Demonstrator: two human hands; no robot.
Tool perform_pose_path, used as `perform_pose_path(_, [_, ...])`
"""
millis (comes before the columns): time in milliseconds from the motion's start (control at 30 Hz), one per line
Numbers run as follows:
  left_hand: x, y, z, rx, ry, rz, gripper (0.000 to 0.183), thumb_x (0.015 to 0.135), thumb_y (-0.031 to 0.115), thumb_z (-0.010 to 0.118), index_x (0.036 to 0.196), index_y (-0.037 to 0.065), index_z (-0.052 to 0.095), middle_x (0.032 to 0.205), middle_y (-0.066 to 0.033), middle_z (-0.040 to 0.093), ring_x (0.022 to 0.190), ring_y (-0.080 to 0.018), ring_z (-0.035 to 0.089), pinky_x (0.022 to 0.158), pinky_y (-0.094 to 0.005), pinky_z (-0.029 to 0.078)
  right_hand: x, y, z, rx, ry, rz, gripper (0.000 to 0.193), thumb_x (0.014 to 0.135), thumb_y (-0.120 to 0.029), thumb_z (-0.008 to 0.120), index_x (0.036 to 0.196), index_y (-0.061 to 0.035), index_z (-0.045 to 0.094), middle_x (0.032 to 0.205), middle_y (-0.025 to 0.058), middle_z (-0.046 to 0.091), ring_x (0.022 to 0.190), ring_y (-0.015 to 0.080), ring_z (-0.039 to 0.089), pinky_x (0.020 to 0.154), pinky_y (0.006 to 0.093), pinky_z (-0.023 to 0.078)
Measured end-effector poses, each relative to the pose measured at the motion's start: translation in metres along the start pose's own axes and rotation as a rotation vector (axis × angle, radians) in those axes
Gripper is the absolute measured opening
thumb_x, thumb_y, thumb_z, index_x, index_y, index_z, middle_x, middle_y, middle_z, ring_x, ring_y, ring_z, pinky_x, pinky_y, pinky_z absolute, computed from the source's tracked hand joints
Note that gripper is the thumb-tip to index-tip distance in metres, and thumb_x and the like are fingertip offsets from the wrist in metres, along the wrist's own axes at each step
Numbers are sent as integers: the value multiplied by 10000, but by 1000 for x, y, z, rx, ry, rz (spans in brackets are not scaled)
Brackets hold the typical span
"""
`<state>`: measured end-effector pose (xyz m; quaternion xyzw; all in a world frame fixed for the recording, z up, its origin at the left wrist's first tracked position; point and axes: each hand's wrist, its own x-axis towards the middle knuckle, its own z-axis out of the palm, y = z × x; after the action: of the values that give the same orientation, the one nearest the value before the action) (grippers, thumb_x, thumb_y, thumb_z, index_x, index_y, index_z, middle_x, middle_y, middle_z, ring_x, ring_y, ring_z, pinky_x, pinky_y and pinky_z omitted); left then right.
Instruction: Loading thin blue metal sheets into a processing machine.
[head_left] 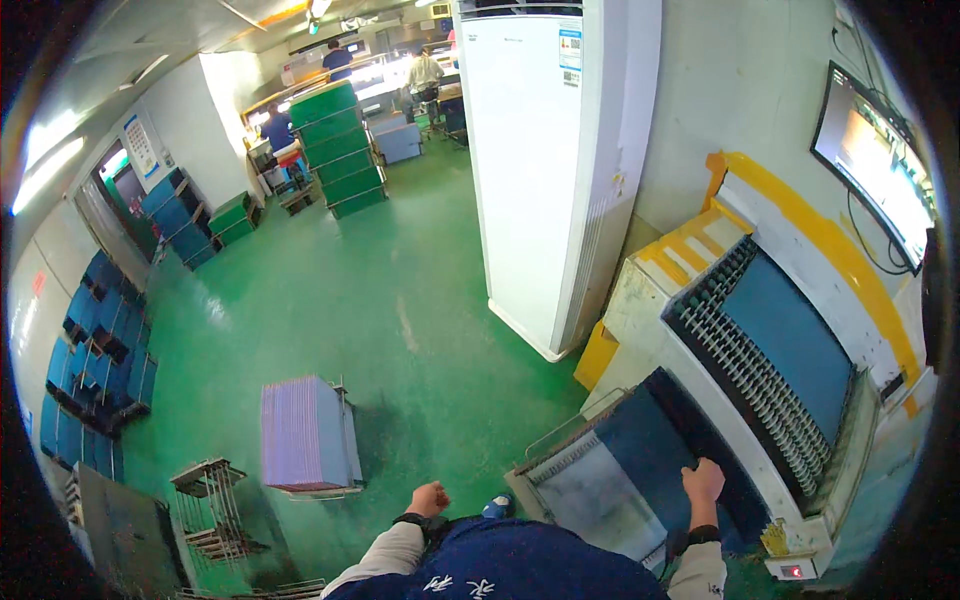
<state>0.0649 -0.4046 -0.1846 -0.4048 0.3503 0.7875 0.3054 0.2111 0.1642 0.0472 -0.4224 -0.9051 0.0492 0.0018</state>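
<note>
In the head view, the right hand [705, 480] is held at the dark blue panel [645, 430], with its fingers curled inward; whether the panel is pinched or only touched cannot be told. The panel is seen beside and beyond those fingers, extending forward and to their left. Farther left of them, a pale sheet [600, 500] is carried by a rack. To their right, a row of rollers [768, 410] is set in a white machine. The left hand's [428, 498] fingers are folded into a loose fist, with lilac-edged stacked panels [290, 435] placed to their left.
</note>
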Motion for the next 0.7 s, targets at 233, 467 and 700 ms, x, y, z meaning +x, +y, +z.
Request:
perform_pose_path(233, [28,-9,0,179,-251,-57,153,872,143,592,797,41,504,705,-58,484,632,-215,515,668,-404,497,3,-14,-12,29,-62,26,440,681,-283,746,1020,-15,666,996,195,659,962,350,625,848,420,491])
perform_pose_path(467, [24,-12,33,279,-63,-16,154,885,162,587,829,24,546,712,-84,516,658,-236,535,643,-394,486,-3,-8,-16,11,-93,81,426,691,-289,743,1019,-26,669,996,186,663,959,338,630,843,415,494])
perform_pose_path(700, [51,-8,-12,701,-300,237,103,823,103,626,834,24,561,716,-70,528,690,-213,554,648,-374,494,2,-6,-1,29,-15,14,323,706,-310,723,881,-44,672,912,176,671,890,337,646,786,426,513])
